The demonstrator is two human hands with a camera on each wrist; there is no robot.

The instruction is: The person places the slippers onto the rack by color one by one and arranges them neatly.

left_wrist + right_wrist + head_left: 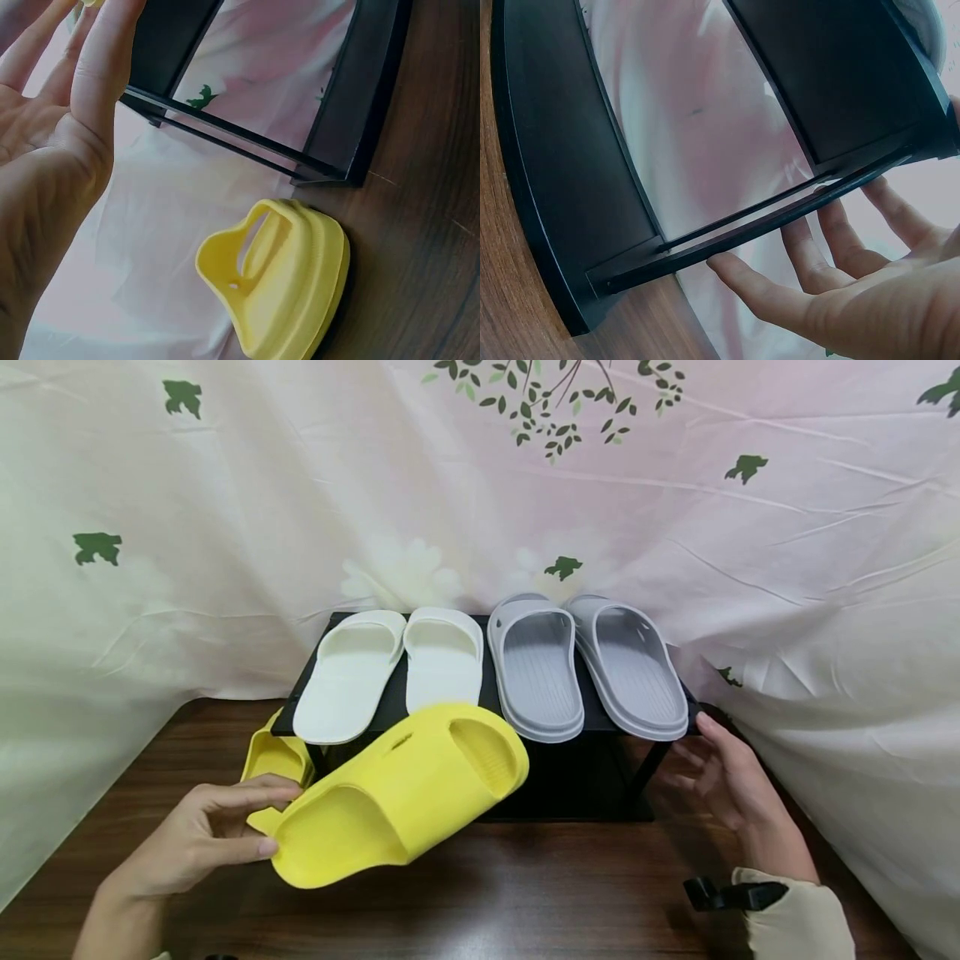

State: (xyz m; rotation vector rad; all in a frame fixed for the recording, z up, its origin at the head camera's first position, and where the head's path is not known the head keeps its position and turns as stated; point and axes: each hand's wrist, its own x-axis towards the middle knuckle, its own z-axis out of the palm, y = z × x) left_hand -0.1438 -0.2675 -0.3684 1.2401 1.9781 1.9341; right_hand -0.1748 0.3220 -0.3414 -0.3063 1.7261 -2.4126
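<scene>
My left hand (pixel 202 835) pinches a yellow slipper (pixel 431 781) by its heel end, thumb against the near edge. The slipper is tilted in front of the black shoe rack (pixel 585 768), toe up to the right. Another yellow slipper (pixel 292 277) rests on the table by the rack's left end, partly hidden behind the left hand in the head view. My right hand (pixel 738 781) is at the rack's right end, its thumb at the top shelf's corner. In the right wrist view, its extended fingers (pixel 742 281) lie against the rack's side bars.
Two white slippers (pixel 352 672) stand on the left of the top shelf. Two grey slippers (pixel 543 672) stand on its right. The rack is on a dark wooden table (pixel 525 893), with a leaf-patterned cloth (pixel 262 527) hanging behind and at both sides.
</scene>
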